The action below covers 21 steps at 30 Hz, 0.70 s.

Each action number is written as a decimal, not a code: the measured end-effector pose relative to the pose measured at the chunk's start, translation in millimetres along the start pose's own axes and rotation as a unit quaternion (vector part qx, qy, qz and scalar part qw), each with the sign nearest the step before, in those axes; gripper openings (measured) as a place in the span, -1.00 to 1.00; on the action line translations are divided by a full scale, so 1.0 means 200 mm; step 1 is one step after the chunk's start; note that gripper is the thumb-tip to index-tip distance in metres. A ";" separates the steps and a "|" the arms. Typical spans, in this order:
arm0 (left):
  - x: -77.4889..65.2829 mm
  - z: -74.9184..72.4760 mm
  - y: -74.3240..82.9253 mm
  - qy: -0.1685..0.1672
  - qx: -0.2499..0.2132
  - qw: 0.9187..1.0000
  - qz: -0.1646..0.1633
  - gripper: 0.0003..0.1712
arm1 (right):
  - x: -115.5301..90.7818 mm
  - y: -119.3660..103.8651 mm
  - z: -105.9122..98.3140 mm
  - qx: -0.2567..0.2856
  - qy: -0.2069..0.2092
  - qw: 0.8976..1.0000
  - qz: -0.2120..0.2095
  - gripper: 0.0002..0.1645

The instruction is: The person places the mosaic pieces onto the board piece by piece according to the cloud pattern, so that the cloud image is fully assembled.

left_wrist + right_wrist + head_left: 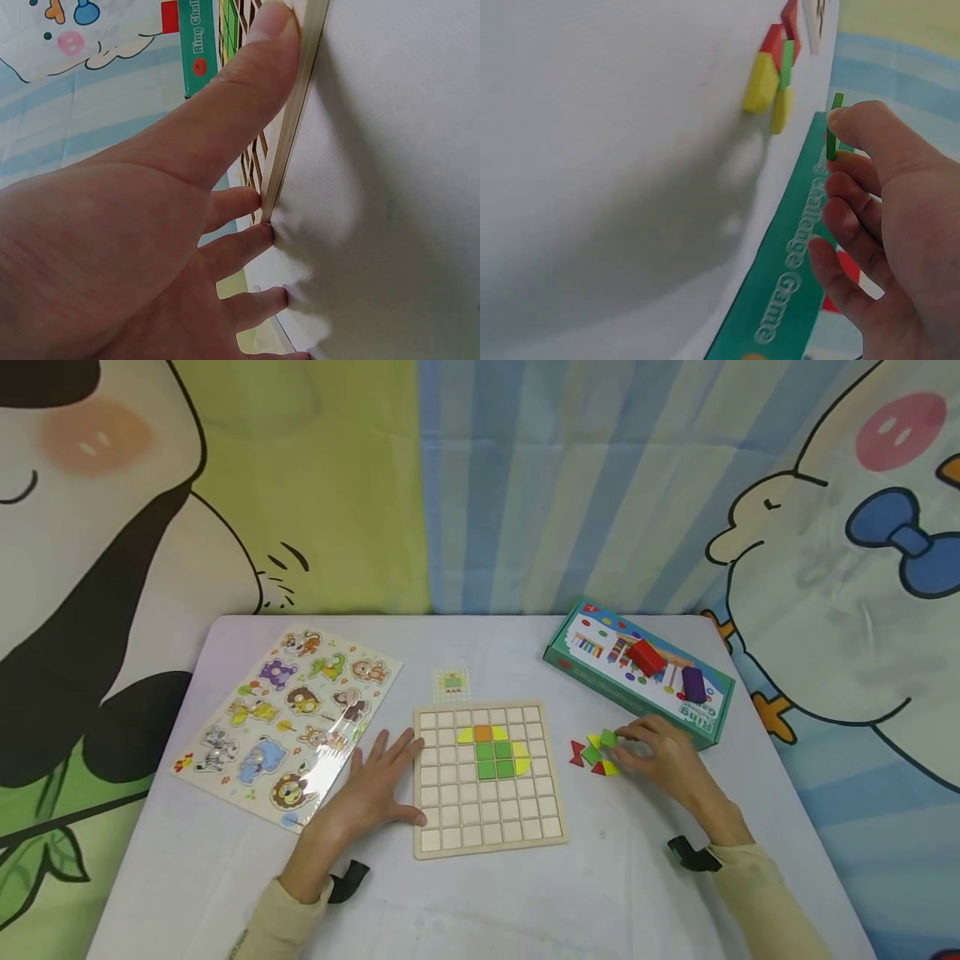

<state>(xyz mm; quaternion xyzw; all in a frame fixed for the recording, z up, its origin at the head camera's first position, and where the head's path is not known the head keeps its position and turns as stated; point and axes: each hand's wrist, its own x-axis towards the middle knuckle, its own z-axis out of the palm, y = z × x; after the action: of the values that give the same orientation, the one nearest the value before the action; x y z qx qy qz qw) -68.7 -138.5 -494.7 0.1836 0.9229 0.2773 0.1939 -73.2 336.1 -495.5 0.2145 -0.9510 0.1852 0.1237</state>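
Note:
My right hand (670, 760) pinches a thin green square tile (835, 124) between thumb and index finger, seen edge-on above the table in the right wrist view. Below it lies a small heap of red (577, 754), yellow (611, 769) and green (592, 756) wooden pieces. With fingers spread, my left hand (375, 793) rests at the left edge of a wooden grid board (491, 850), its thumb touching the rim. On the board sit an orange square (482, 733), several green squares (486, 769) and yellow pieces (522, 766) with slanted or rounded sides.
A small pattern card (452, 685) lies behind the board. To the left is an animal picture board (255, 777). At the back right stands a green game box (592, 672) with a red block (646, 657) and a purple block (693, 685) on top.

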 end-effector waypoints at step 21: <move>0.01 0.00 0.00 -0.004 0.003 1.000 -0.009 0.35 | 0.42 -0.41 0.22 0.062 -0.017 0.986 -0.153 -0.65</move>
<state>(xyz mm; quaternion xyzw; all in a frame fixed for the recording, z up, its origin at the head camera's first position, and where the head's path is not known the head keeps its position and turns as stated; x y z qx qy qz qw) -69.1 -137.0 -495.2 0.1774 0.9246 0.2718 0.1994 -115.8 219.3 -484.0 0.3681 -0.8956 0.2186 0.1212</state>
